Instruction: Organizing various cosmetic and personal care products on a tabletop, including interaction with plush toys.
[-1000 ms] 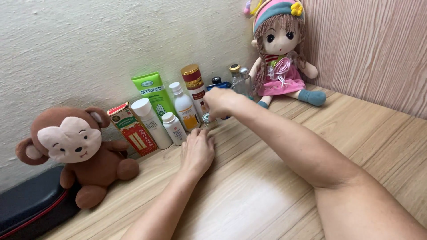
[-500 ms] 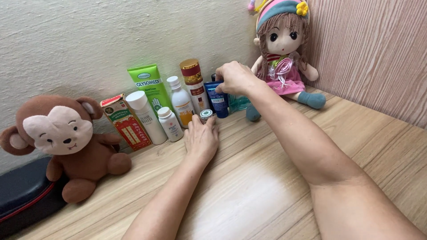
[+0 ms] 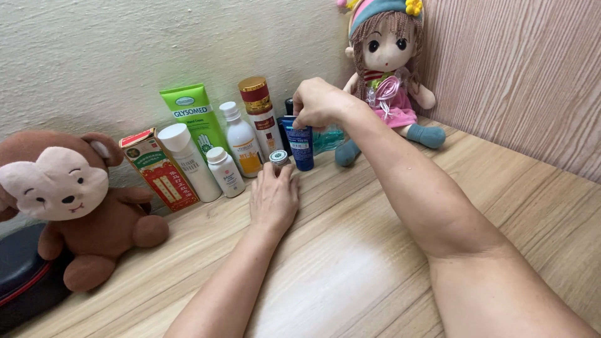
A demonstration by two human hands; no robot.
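From the head view, my right hand [image 3: 318, 103] pinches the top of a dark blue plastic tube [image 3: 302, 145] standing upright on the wooden tabletop [image 3: 375, 250]. My left hand [image 3: 273, 199] lies flat, fingertips touching a small round jar [image 3: 278, 157] (just beside the tube).

monkey plush [image 3: 59, 194] — left ear cut by the left edge | black case [image 3: 25, 285] — runs off lower left | doll [image 3: 385, 69], cap top clipped at upper edge | blue tube [image 3: 302, 145] top hidden under right hand [image 3: 319, 103] | teal bottle [image 3: 330, 139] mostly hidden behind it
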